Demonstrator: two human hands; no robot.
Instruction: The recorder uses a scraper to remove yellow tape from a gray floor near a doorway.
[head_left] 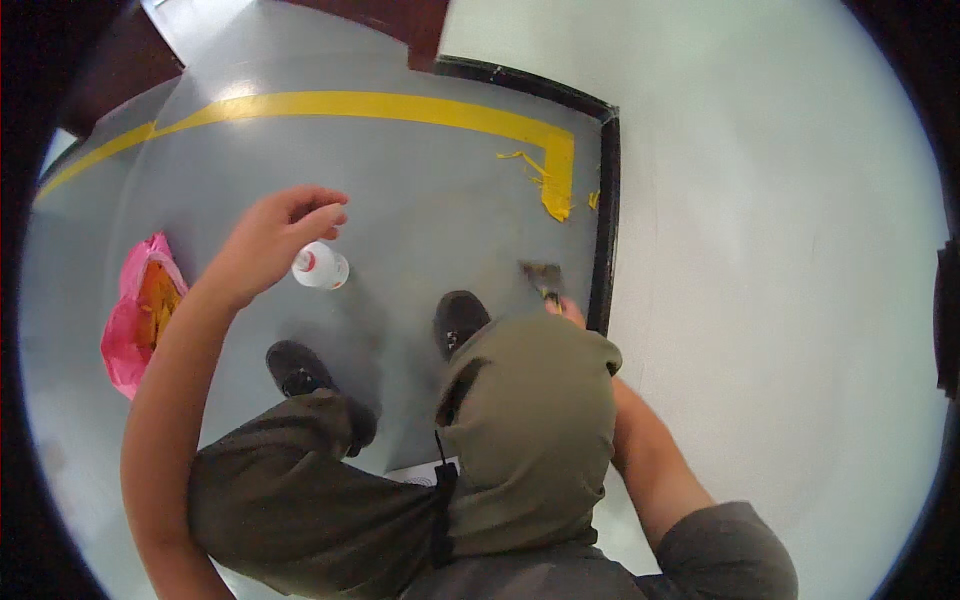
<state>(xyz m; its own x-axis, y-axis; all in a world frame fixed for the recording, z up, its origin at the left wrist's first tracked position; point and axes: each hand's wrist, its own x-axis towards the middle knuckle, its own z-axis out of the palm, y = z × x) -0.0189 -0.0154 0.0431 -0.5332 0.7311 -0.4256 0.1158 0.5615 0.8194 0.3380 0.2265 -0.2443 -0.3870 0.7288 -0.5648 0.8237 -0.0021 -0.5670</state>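
Note:
My left hand (pixel 285 235) is in the air just above a white bottle with a red mark (pixel 320 267), its fingers loosely bent, the thumb apart, and nothing visible in it. Whether it touches the bottle I cannot tell. On the right, my right hand (pixel 571 312) is closed on a scraper (pixel 542 274) with a flat, dark blade, held low by the floor; my knee hides most of that hand. Ahead of the blade, the yellow floor tape (pixel 556 180) ends in a ragged edge, with loose, peeled shreds of tape (pixel 530 165) beside it.
A pink bag (pixel 125 330) with yellow scraps inside lies open on the grey floor (pixel 400 190) at the left. Black skirting (pixel 607 220) runs along the white wall (pixel 760 300) at the right. Dark red furniture (pixel 400 20) stands at the far side.

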